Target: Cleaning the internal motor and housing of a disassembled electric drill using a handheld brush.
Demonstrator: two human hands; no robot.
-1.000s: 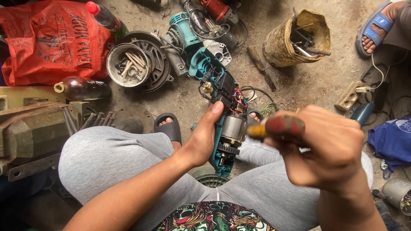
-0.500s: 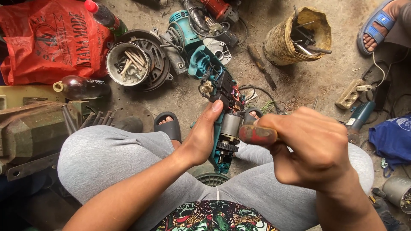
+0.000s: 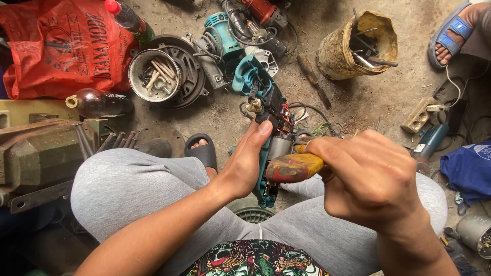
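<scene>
My left hand (image 3: 249,161) grips the opened teal power tool (image 3: 266,117), thumb up along its exposed motor and wiring; the tool stands between my knees. My right hand (image 3: 368,179) is closed round a red and yellow tool handle (image 3: 292,167), held level with its front end against the tool's motor section. The handle's tip is hidden behind the tool and my fingers.
A round tin of bolts (image 3: 153,76) sits on a dark motor cover, beside other dismantled teal tools (image 3: 225,36). A yellow bucket of tools (image 3: 358,46) stands far right. A green bench vise (image 3: 41,153) is at my left. Another person's sandalled foot (image 3: 452,33) shows top right.
My right hand has carried the handle leftward and slightly down toward the tool's motor. The left hand has kept its grip.
</scene>
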